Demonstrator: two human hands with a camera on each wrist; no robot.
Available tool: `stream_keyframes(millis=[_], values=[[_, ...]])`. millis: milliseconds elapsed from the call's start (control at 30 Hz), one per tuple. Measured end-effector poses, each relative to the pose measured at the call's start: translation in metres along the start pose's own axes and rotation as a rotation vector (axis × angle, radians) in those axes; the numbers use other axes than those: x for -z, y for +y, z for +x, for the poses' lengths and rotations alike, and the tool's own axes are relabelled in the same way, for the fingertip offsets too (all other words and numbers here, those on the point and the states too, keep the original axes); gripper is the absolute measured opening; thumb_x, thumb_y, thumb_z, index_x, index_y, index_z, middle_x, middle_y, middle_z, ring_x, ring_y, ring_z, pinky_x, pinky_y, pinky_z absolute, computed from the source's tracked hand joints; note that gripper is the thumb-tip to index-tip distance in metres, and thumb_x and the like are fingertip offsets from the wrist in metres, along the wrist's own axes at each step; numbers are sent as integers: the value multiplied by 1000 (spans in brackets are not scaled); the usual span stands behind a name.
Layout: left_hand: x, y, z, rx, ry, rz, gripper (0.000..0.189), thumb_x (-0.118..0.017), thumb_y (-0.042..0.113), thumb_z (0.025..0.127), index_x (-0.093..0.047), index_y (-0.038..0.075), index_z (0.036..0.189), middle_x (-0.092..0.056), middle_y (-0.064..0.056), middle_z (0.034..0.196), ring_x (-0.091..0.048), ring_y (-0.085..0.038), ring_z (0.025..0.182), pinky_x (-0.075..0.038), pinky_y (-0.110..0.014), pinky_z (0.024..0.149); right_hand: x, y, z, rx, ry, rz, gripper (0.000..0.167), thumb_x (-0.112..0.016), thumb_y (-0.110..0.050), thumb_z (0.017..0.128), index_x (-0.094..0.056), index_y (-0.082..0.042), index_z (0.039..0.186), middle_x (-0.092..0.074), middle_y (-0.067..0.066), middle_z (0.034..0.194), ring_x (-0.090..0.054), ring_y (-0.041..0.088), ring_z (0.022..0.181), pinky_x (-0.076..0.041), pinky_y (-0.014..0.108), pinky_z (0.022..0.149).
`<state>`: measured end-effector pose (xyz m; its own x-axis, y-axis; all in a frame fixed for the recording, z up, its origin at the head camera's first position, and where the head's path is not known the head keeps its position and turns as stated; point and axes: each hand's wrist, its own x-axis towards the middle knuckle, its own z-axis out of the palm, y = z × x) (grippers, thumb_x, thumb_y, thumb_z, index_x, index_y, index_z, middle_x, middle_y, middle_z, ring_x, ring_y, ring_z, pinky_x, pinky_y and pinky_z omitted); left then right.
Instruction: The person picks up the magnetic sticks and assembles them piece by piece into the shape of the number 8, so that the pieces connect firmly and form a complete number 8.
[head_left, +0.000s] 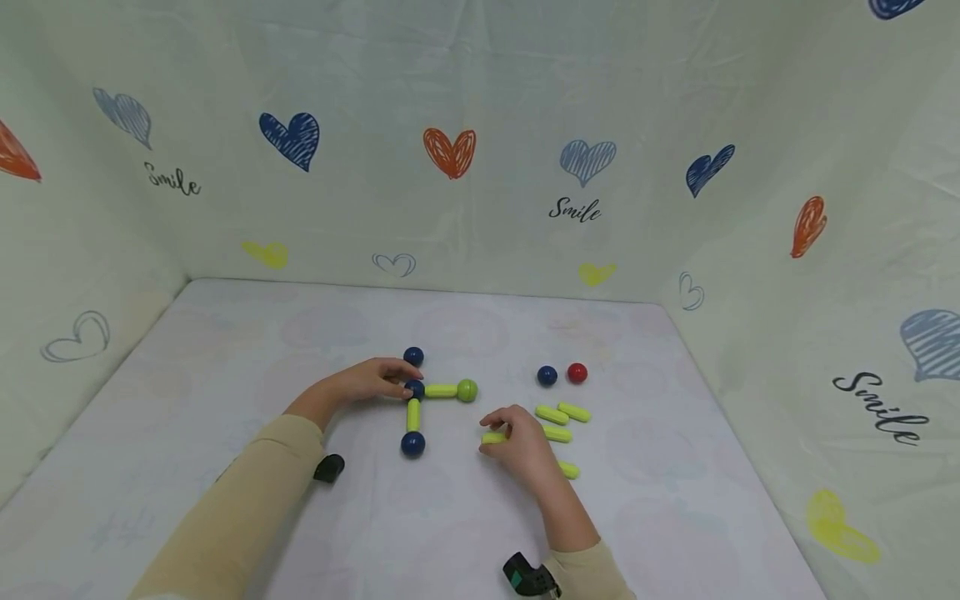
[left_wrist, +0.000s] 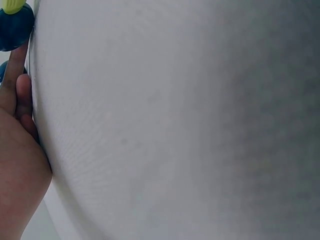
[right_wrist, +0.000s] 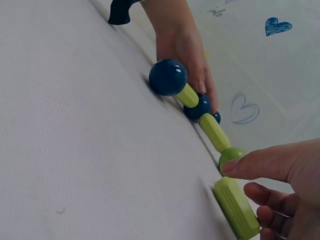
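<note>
On the white tabletop, my left hand [head_left: 375, 379] pinches a dark blue ball [head_left: 415, 390] between thumb and fingers. That ball is the corner of a joined piece. One yellow-green stick [head_left: 441, 391] runs right from it to a green ball [head_left: 467, 390]; another stick [head_left: 413, 415] runs toward me to a larger blue ball [head_left: 412, 444]. Beyond the left fingertips sits another blue ball [head_left: 413, 357]. My right hand [head_left: 522, 446] has thumb and fingers bent around a loose ribbed stick [right_wrist: 237, 207], one end pointing left. In the left wrist view, the left hand [left_wrist: 20, 145] shows only at the edge.
Right of my right hand lie several loose sticks [head_left: 573, 412], partly covered by it. Behind them are a blue ball [head_left: 547, 376] and a red ball [head_left: 577, 372]. Black wrist devices [head_left: 329, 468] sit at both cuffs. A heart-printed curtain [head_left: 480, 225] encloses the table.
</note>
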<state>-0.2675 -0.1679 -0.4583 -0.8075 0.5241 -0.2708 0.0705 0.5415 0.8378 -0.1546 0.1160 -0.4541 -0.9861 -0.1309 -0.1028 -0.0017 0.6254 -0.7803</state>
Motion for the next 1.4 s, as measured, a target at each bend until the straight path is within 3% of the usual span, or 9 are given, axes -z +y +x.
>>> stream_keyframes(millis=[167, 400, 667, 1100, 1400], values=[[-1, -1, 0, 5, 4, 5, 37, -71, 18, 90, -63, 9, 126, -55, -12, 133, -46, -32, 123, -33, -52, 105, 2, 2, 0, -11, -21, -3, 26, -80, -6, 79, -71, -12, 103, -55, 0, 97, -49, 21, 86, -45, 34, 73], [-1, -3, 1, -2, 6, 6, 38, -72, 19, 89, -64, 10, 125, -54, -13, 135, -41, -35, 130, -28, -54, 108, 1, 5, 0, -20, -15, -12, 23, -79, -2, 79, -70, -12, 99, -55, 1, 98, -50, 20, 87, -46, 35, 77], [-1, -3, 1, -4, 4, 11, 38, -72, 19, 90, -63, 9, 126, -53, -14, 135, -47, -35, 126, -35, -51, 105, -1, 9, 2, -36, -13, -17, 23, -76, 2, 81, -70, -12, 98, -56, 1, 97, -53, 19, 88, -48, 37, 81], [-3, 0, 0, -10, 18, 57, 42, -75, 25, 87, -64, 10, 125, -52, -15, 138, -42, -39, 130, -32, -51, 108, 1, 4, 2, 9, -48, 11, 21, -76, -2, 82, -70, -13, 98, -58, 0, 93, -50, 20, 84, -45, 34, 73], [-3, -2, 1, -46, 15, 68, 42, -76, 24, 87, -64, 8, 124, -57, -12, 131, -46, -33, 126, -31, -52, 107, 2, -8, 7, -10, -117, 40, 18, -77, -8, 83, -72, -17, 97, -58, 0, 91, -49, 21, 83, -45, 33, 67]])
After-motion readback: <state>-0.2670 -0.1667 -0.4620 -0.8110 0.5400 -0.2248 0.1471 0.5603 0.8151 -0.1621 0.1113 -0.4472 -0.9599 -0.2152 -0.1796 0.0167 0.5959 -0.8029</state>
